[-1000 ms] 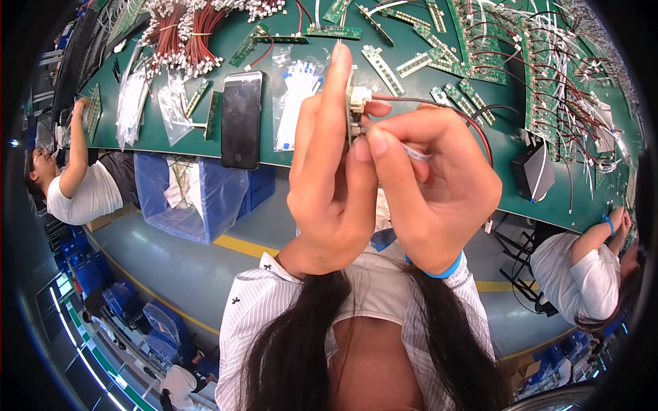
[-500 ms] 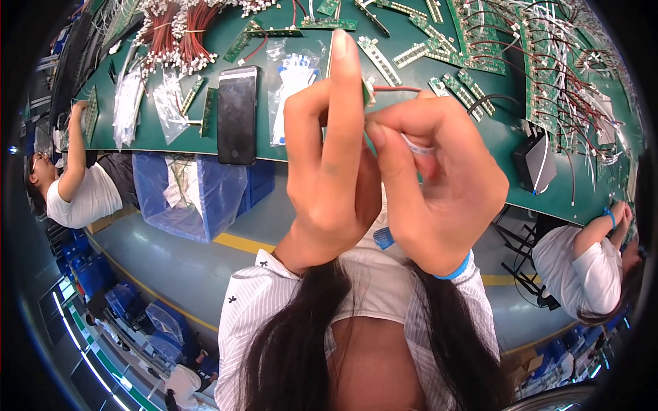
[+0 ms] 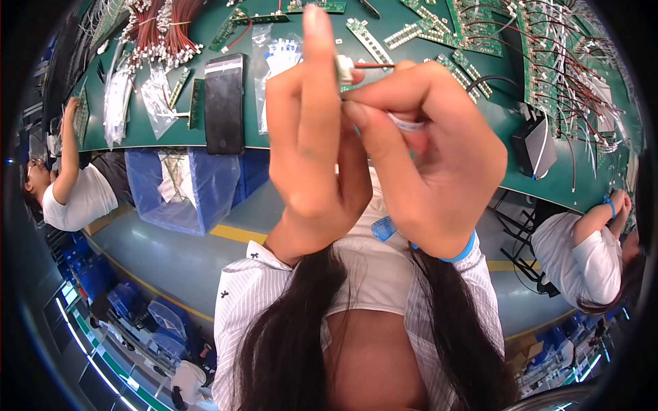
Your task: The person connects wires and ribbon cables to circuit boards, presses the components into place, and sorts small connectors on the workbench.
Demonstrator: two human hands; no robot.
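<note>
Connector [image 3: 345,70] partly behind left hand [image 3: 301,157] (phone [image 3: 225,103] nearby)

A black smartphone [image 3: 225,103] lies at the near edge of the green bench [image 3: 582,186], above a blue bin [image 3: 205,205] lined with plastic. A yellow floor line [image 3: 238,234] runs beside it; a black box [image 3: 529,151] sits farther right.
</note>
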